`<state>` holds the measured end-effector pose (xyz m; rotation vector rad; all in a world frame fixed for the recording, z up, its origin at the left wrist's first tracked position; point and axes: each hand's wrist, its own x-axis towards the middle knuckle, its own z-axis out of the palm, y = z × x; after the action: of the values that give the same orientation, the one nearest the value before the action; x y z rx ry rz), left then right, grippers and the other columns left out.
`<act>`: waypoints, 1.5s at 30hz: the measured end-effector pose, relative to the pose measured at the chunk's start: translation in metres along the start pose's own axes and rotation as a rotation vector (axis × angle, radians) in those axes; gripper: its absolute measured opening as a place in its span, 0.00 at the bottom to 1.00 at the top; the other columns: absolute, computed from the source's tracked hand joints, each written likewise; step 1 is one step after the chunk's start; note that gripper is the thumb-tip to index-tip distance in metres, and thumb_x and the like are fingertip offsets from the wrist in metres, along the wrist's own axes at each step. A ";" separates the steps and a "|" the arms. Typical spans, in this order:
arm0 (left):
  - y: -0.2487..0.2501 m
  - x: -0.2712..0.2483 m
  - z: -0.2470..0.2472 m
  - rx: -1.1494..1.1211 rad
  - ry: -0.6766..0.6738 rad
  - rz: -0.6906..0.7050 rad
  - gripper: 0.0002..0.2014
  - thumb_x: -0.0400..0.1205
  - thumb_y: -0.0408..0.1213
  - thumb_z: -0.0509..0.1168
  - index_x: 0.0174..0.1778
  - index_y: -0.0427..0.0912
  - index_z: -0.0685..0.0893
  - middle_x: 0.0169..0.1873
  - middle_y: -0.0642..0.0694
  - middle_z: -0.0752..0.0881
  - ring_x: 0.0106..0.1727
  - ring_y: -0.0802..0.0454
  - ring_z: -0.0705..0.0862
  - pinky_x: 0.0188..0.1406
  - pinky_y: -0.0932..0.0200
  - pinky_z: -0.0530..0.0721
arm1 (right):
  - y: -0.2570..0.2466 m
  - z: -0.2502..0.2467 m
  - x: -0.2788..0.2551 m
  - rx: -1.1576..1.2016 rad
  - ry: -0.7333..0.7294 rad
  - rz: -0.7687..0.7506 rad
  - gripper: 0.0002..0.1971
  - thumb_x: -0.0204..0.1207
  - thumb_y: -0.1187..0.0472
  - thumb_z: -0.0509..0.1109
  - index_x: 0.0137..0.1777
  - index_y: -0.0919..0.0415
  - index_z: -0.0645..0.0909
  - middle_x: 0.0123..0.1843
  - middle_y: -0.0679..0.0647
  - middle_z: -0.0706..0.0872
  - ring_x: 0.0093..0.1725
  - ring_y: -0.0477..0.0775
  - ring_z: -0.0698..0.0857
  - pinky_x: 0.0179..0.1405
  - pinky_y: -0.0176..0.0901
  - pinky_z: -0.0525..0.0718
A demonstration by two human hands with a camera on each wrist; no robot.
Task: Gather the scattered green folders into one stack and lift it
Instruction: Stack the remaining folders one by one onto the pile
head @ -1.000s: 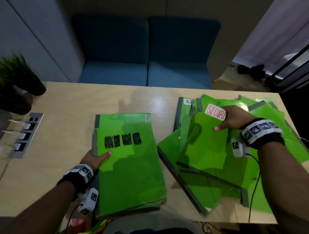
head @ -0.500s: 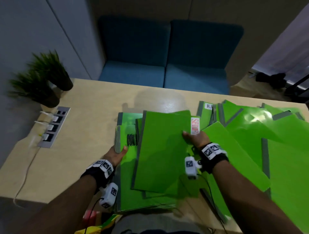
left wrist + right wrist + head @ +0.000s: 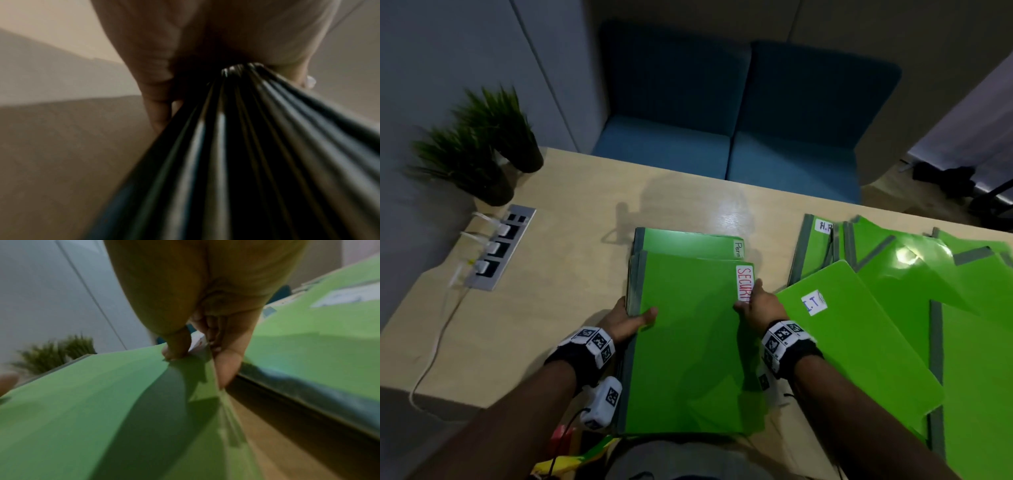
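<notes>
A stack of green folders (image 3: 688, 342) lies at the table's near middle, topped by the folder with the red "SECURITY" label (image 3: 743, 286). My left hand (image 3: 631, 317) grips the stack's left spine edge, thumb on top; the left wrist view shows the dark spines (image 3: 246, 146) fanned out below the palm. At the stack's right edge my right hand (image 3: 755, 303) pinches the top folder (image 3: 102, 402), thumb above and fingers beneath. Several loose green folders (image 3: 893, 291) lie spread on the right, one labelled "I.T" (image 3: 814, 304).
Two potted plants (image 3: 482, 147) stand at the table's far left by a power strip (image 3: 498, 246) with plugged cables. A blue sofa (image 3: 732, 137) lies beyond the wooden table (image 3: 551, 325). The table's near edge runs just under the stack.
My right hand carried the "SECURITY" folder left from the scattered pile and set it squarely on the stack. My left hand stayed at the stack's left edge.
</notes>
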<state>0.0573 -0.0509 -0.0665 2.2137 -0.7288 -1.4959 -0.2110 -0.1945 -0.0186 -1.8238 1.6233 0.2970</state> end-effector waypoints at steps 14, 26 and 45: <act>0.020 -0.022 -0.001 0.118 -0.024 -0.026 0.67 0.51 0.76 0.72 0.81 0.51 0.49 0.79 0.41 0.65 0.74 0.39 0.72 0.73 0.42 0.71 | -0.060 -0.025 0.037 -0.563 -0.115 -0.496 0.39 0.79 0.34 0.60 0.85 0.41 0.47 0.87 0.50 0.50 0.85 0.61 0.54 0.78 0.74 0.58; 0.017 -0.021 0.014 -0.001 0.085 -0.081 0.67 0.44 0.76 0.74 0.77 0.49 0.58 0.70 0.41 0.77 0.62 0.37 0.82 0.60 0.40 0.83 | -0.027 -0.045 0.034 -0.048 -0.115 -0.416 0.26 0.81 0.47 0.67 0.78 0.49 0.70 0.74 0.57 0.76 0.71 0.59 0.77 0.73 0.59 0.74; 0.042 -0.060 0.028 -0.490 0.112 0.185 0.18 0.78 0.27 0.68 0.64 0.40 0.76 0.58 0.31 0.84 0.50 0.41 0.85 0.52 0.47 0.82 | 0.230 -0.100 -0.026 0.377 0.436 0.458 0.45 0.59 0.37 0.82 0.72 0.61 0.74 0.68 0.63 0.82 0.64 0.66 0.83 0.64 0.60 0.83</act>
<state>0.0041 -0.0493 -0.0089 1.7917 -0.4550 -1.2820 -0.4594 -0.2355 -0.0040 -1.2729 2.2200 -0.2213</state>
